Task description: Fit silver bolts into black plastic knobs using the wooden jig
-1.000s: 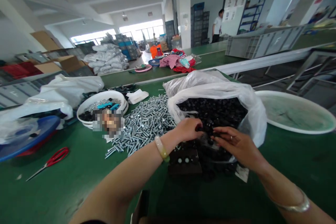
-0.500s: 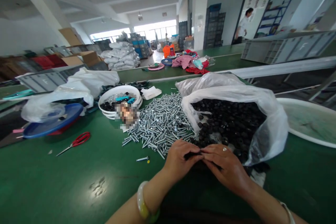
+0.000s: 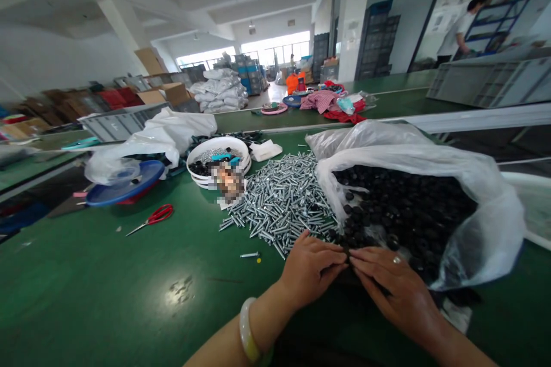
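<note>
My left hand (image 3: 310,269) and my right hand (image 3: 394,284) meet at their fingertips in front of the bag, both with fingers pinched. Between them is a small black part (image 3: 346,253), mostly covered by the fingers. Just beyond my left hand lies a heap of silvery bolts (image 3: 286,198). Round black cap-like parts (image 3: 400,200) fill an open clear plastic bag (image 3: 495,183) behind my right hand, and some spill from its mouth. One single bolt (image 3: 249,255) lies apart, to the left of my left hand.
Red-handled scissors (image 3: 160,214) lie on the green table (image 3: 107,287). Stacked white tubs (image 3: 202,180) hold small parts, and a blue tray (image 3: 124,192) stands farther left. Across the table are cloths (image 3: 321,101) and a grey crate (image 3: 473,83). A person (image 3: 458,34) stands at the back right.
The view has swung left, so the scene sits farther right. My hands remain together at the fingertips, and less of the black part shows. The person at the back has moved right.
</note>
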Available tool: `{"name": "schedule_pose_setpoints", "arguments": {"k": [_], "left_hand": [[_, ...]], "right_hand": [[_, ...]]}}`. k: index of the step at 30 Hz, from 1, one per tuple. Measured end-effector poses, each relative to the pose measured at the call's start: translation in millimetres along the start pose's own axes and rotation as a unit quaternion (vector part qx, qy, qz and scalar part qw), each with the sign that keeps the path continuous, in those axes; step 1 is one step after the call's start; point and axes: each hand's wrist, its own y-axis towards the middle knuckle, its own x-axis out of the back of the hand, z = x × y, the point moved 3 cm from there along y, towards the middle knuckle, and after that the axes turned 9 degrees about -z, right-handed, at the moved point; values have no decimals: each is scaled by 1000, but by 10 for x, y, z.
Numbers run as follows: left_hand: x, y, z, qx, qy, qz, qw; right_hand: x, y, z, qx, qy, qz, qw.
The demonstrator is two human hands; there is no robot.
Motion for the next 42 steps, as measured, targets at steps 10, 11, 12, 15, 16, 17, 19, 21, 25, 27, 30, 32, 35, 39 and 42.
{"name": "schedule_pose_setpoints", "arguments": {"k": [10,11,12,15,16,17,19,21,25,27,30,32,35,39,42], "left_hand": [[-18,-155,-78,-47,41,20,998],[-13,-173,-81,-47,45,30,997],[-11,-193,-84,-50,46,38,997],[-22,-253,-89,-59,42,57,996],[-27,-267,-91,-60,38,62,996],[-30,-275,-96,-60,34,68,995],[-17,-271,-118,-62,18,81,995],[42,-248,-146,-60,-3,89,994],[324,-251,-72,21,-19,43,999],[486,-346,65,94,-38,4,995],[639,-594,348,242,-130,-68,959],[663,-757,510,327,-179,-125,919],[628,-873,631,385,-214,-175,880],[634,-876,736,397,-214,-203,869],[717,-940,905,429,-173,-241,853]], "right_hand": [[-14,-92,90,30,-49,29,998],[-19,-106,114,33,-57,34,997],[-24,-120,140,37,-64,40,996],[-32,-162,211,51,-72,61,994],[-32,-172,228,55,-73,70,993],[-30,-179,240,58,-74,77,993],[-16,-178,255,63,-70,89,992],[16,-165,261,60,-53,96,992],[213,-196,268,-16,-31,30,999],[354,-301,303,-43,-38,-16,998],[457,-541,445,25,-40,26,999],[436,-691,551,82,-47,95,991],[344,-786,665,77,-51,176,980],[214,-690,757,-72,5,315,946],[175,-576,840,-182,152,445,864]]}}
